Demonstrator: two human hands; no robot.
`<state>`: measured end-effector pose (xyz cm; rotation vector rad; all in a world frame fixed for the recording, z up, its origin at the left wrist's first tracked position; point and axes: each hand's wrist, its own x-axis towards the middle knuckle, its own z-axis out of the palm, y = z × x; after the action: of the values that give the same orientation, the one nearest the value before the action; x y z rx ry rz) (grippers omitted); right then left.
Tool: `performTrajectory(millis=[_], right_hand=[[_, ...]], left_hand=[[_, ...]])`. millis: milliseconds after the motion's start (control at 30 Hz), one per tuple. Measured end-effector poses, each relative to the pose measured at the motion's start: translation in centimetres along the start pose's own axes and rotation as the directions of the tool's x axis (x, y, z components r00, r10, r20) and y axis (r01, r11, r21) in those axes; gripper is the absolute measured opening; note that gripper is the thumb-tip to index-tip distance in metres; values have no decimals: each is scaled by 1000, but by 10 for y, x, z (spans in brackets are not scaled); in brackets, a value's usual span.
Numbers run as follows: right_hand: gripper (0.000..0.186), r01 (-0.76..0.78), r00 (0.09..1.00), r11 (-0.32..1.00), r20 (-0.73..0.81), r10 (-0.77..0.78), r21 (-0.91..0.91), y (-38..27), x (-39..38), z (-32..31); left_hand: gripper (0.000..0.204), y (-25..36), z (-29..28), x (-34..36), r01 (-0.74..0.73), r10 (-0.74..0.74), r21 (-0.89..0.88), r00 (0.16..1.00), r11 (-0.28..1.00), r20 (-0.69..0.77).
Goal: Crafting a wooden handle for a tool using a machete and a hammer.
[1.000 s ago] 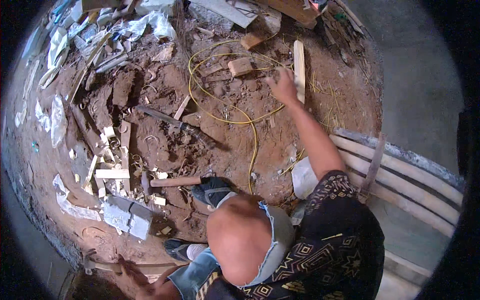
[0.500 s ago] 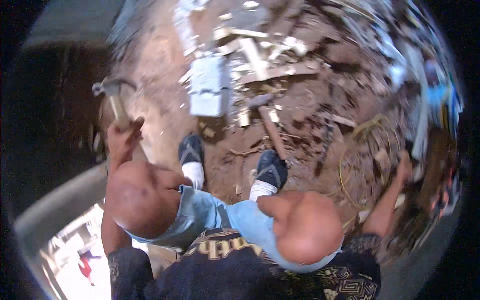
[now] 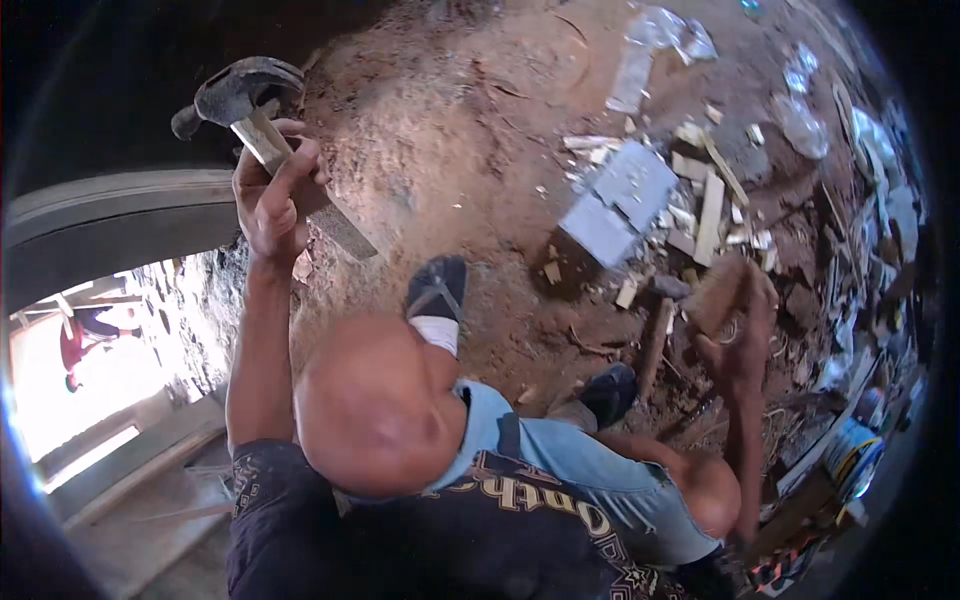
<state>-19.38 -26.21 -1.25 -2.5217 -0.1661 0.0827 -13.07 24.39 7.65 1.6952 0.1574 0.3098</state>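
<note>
At the left, my left hand (image 3: 275, 195) is closed around the wooden handle of a claw hammer (image 3: 240, 90). The dark metal head points up and away, and the handle's lower end sticks out below my fingers. My right hand (image 3: 740, 345) hangs over the ground at the right, thumb and fingers apart. A brown flat piece (image 3: 715, 295) shows between them; I cannot tell whether I touch it. Close by lies another hammer (image 3: 655, 345) on the ground, its head beside wood scraps.
A grey block (image 3: 618, 205) stands on the dirt, with wood offcuts (image 3: 710, 215) around it. Clear plastic (image 3: 660, 45) lies farther off. Piled debris (image 3: 860, 350) lines the right. A curved grey edge (image 3: 120, 205) and a bright opening (image 3: 90, 370) with a person outside are at left.
My view has swung left, so the block and scraps sit farther right. My left hand and its hammer are raised closer. The right hand has come inward over the ground near the scraps.
</note>
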Motion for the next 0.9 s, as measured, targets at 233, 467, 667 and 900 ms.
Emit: performTrajectory(millis=[233, 467, 667, 900], right_hand=[[109, 484, 741, 873, 508, -439, 49, -183, 168, 134], [106, 458, 826, 867, 454, -333, -198, -262, 222, 326], [83, 181, 936, 980, 292, -197, 84, -220, 194, 270], [37, -315, 931, 948, -180, 317, 40, -76, 140, 176]], left_hand=[[27, -39, -82, 43, -80, 55, -294, 994, 953, -90], [20, -78, -89, 84, -229, 218, -391, 973, 891, -74], [36, -61, -72, 103, -159, 135, -257, 985, 953, -109], [28, -86, -60, 132, -287, 328, -197, 917, 938, 226]])
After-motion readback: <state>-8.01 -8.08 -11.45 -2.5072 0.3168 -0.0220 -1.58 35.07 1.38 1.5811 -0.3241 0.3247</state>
